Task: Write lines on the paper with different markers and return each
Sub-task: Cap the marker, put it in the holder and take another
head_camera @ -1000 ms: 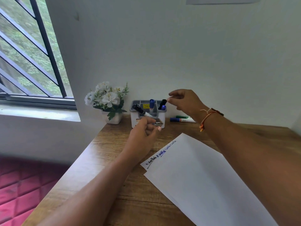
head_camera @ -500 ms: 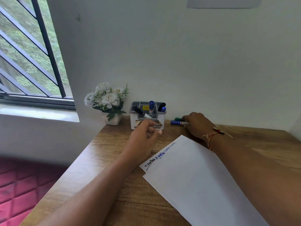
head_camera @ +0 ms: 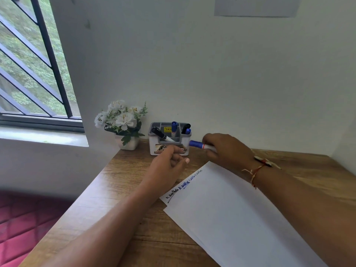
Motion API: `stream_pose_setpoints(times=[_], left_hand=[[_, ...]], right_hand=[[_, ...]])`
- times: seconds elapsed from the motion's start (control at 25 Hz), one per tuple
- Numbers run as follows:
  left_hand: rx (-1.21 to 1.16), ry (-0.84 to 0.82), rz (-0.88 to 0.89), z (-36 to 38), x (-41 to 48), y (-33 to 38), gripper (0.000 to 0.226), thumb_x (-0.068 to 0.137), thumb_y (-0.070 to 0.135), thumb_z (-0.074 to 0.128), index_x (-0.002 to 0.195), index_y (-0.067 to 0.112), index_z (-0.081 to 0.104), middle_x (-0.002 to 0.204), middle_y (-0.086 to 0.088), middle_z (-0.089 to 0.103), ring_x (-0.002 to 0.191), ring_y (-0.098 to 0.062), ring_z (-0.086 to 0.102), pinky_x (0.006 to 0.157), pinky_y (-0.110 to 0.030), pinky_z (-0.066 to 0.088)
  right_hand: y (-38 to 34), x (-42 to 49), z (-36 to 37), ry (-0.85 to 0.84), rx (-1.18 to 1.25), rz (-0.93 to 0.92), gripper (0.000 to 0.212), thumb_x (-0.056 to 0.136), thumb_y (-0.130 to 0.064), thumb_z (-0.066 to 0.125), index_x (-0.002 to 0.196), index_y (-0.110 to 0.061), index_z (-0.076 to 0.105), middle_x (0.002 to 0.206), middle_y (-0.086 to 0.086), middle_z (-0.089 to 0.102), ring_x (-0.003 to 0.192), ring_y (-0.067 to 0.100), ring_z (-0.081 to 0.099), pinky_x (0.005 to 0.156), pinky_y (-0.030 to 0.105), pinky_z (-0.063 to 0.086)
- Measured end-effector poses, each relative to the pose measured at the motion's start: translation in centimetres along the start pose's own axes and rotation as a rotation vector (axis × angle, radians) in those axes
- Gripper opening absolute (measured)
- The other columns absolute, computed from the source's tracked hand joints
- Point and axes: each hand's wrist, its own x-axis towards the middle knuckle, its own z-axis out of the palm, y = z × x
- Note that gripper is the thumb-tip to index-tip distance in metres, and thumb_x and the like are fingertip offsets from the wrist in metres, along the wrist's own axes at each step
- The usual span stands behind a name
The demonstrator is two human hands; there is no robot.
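Note:
White paper sheets (head_camera: 227, 212) lie on the wooden desk (head_camera: 123, 185), with a few written lines near the top left corner. A grey marker holder (head_camera: 169, 149) stands against the wall with several markers in it. My right hand (head_camera: 225, 151) grips a blue-capped white marker (head_camera: 198, 145), held just right of the holder with its cap pointing left. My left hand (head_camera: 167, 166) hovers in front of the holder, fingers loosely curled, holding nothing that I can see.
A small white pot of white flowers (head_camera: 123, 124) stands left of the holder. The wall runs close behind the desk. A barred window (head_camera: 32, 64) is at the left, and a red quilted surface (head_camera: 23, 224) lies below the desk's left edge.
My right hand dropped from above the holder to the desk beside it, closed on the blue-capped marker and lifted it. My left hand stayed in front of the holder.

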Motion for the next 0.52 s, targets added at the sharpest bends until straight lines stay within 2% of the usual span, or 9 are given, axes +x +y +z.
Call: stream_pose_setpoints(times=[0.12, 0.24, 0.32, 0.44, 0.52], left_hand=[[-0.033, -0.025, -0.008, 0.3, -0.1, 0.2, 0.025, 0.092, 0.031, 0.068, 0.114, 0.029, 0.056, 0.094, 0.008, 0.068, 0.086, -0.011, 0.068, 0.081, -0.039, 0.061], [-0.083, -0.060, -0.008, 0.6, -0.2, 0.4, 0.036, 0.090, 0.030, 0.071, 0.122, 0.027, 0.053, 0.095, 0.006, 0.070, 0.088, -0.013, 0.070, 0.082, -0.040, 0.061], [-0.055, -0.084, 0.016, 0.6, -0.3, 0.5, 0.037, 0.091, 0.029, 0.070, 0.125, 0.027, 0.056, 0.095, 0.007, 0.071, 0.087, -0.012, 0.070, 0.083, -0.038, 0.061], [-0.007, -0.094, 0.056, 0.6, -0.6, 0.8, 0.020, 0.090, 0.027, 0.072, 0.109, 0.025, 0.066, 0.089, 0.006, 0.071, 0.078, -0.007, 0.068, 0.076, -0.028, 0.059], [-0.049, -0.104, 0.055, 0.6, -0.8, 1.0, 0.016, 0.086, 0.025, 0.076, 0.100, 0.022, 0.068, 0.085, 0.002, 0.074, 0.075, -0.012, 0.070, 0.072, -0.028, 0.060]], right_hand=[[-2.5, -2.8, -1.3, 0.000, 0.122, -0.102, 0.017, 0.098, -0.027, 0.054, 0.109, -0.025, 0.066, 0.092, -0.005, 0.066, 0.077, 0.014, 0.056, 0.062, 0.024, 0.040], [-3.4, -5.4, -1.4, 0.013, 0.169, -0.063, 0.014, 0.097, -0.034, 0.053, 0.103, -0.031, 0.065, 0.085, -0.009, 0.064, 0.072, 0.011, 0.057, 0.061, 0.033, 0.048], [-3.5, -6.4, -1.0, 0.020, 0.214, -0.066, 0.011, 0.095, -0.036, 0.053, 0.099, -0.032, 0.063, 0.082, -0.011, 0.064, 0.071, 0.011, 0.057, 0.060, 0.037, 0.048], [-3.5, -7.0, -0.2, 0.008, 0.232, -0.056, 0.010, 0.094, -0.034, 0.053, 0.098, -0.030, 0.061, 0.079, -0.011, 0.060, 0.070, 0.010, 0.054, 0.059, 0.034, 0.043], [-3.6, -7.1, 0.4, 0.018, 0.250, -0.058, 0.012, 0.096, -0.032, 0.053, 0.104, -0.030, 0.061, 0.084, -0.014, 0.059, 0.073, 0.008, 0.052, 0.059, 0.027, 0.039]])
